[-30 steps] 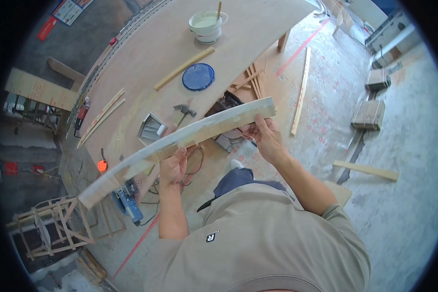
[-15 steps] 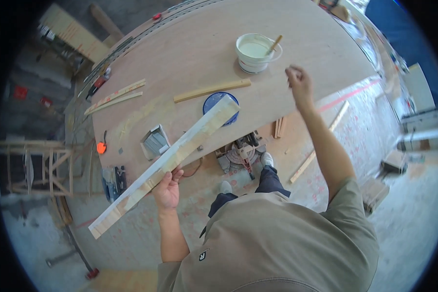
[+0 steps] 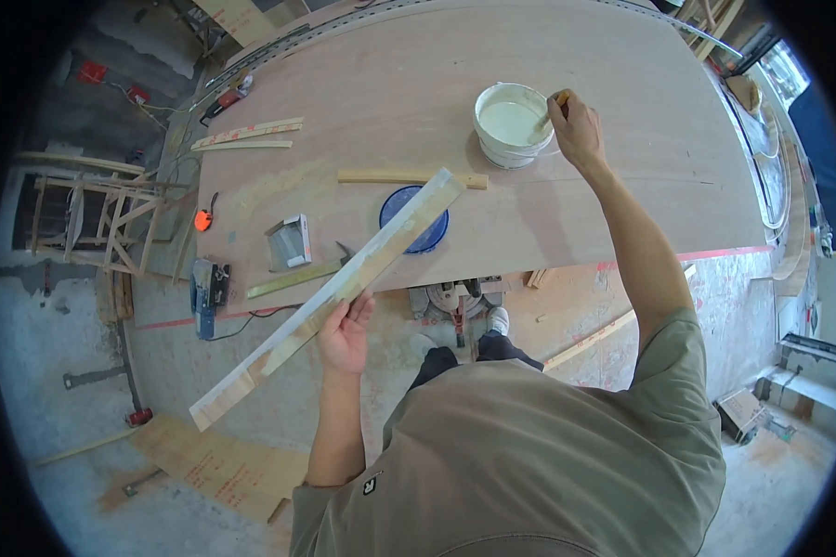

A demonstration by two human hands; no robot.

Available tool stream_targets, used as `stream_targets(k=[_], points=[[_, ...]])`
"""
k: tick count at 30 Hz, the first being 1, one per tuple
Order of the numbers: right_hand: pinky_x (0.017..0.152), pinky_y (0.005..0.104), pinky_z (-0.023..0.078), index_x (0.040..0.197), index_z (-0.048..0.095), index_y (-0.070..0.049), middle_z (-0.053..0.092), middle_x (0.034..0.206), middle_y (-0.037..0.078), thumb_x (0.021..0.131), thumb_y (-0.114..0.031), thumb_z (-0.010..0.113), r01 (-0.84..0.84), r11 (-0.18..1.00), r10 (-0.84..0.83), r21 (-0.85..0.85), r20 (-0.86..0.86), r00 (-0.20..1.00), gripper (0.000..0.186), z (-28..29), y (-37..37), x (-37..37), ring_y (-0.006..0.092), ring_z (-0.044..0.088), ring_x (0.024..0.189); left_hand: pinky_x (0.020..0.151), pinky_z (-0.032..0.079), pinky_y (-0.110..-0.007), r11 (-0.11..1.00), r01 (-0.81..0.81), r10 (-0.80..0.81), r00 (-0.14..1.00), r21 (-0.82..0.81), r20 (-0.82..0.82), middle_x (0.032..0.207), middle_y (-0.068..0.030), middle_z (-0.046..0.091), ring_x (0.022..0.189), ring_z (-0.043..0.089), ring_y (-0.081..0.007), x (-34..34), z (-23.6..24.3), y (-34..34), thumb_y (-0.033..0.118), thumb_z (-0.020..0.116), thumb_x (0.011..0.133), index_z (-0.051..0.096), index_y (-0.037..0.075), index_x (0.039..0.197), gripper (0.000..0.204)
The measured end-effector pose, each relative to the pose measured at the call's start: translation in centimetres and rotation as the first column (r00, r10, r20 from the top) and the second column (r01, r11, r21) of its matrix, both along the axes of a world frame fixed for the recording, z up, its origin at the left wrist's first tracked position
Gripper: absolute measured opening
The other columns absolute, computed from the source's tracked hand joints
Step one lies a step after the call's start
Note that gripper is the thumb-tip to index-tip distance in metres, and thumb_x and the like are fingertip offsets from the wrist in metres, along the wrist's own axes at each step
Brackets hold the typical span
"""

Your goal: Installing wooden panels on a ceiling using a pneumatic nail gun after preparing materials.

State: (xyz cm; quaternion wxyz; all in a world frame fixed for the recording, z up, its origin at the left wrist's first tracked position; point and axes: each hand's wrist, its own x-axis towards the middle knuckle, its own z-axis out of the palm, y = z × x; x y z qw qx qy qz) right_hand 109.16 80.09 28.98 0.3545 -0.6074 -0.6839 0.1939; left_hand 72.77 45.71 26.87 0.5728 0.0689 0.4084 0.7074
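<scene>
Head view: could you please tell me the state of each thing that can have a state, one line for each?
Long wooden strip: held up at a slant by the left hand, far end over the table.
White bucket: upright, open, filled with pale liquid.
Brush handle: gripped by the right hand at the bucket rim.
Blue lid: lying flat on the table, off the bucket.
Hammer: lying flat, untouched.

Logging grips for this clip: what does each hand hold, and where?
Left hand grips the long wooden strip near its middle; right hand holds a brush handle at the white bucket.
</scene>
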Motion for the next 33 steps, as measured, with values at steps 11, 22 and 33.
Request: stream_targets(k=[11,22,33], points=[[0.075,0.0459,0.052,0.104,0.067,-0.004,0.069,0.084,0.02,0.093,-0.014,0.058,-0.345,0.928,0.371,-0.14,0.403,0.837,0.017,2.3,4.8,1.9,0.0373,0.067,0.081,0.098,0.056,-0.042,1.0,-0.006,0.008,0.995,0.022,-0.097,0.121,-0.02,0.067,0.111,0.068,-0.0304,5.8,0.1,5.6,0.002,0.052,0.097,0.056,-0.006,0.128,0.032],[0.077,0.0418,0.052,0.101,0.069,-0.004,0.071,0.096,0.015,0.093,-0.013,0.064,-0.608,0.775,0.592,-0.174,0.537,0.601,0.013,4.2,4.7,2.3,0.0331,0.067,0.087,0.099,0.054,-0.043,0.998,-0.017,0.022,0.996,0.059,-0.088,0.124,-0.0164,0.066,0.109,0.068,-0.0298,7.6,-0.5,7.7,0.003,0.056,0.097,0.051,0.005,0.137,0.041],[0.052,0.0262,0.042,0.092,0.061,-0.002,0.055,0.07,0.003,0.098,-0.019,0.062,-0.149,0.953,-0.206,-0.264,-0.926,0.317,0.018,-3.2,6.1,7.0,0.013,0.052,0.058,0.101,0.055,-0.042,0.998,0.052,-0.041,0.97,-0.039,0.24,0.117,-0.0216,0.069,0.11,0.069,-0.031,8.8,-7.7,14.2,0.003,0.053,0.096,0.062,-0.007,0.115,0.023]])
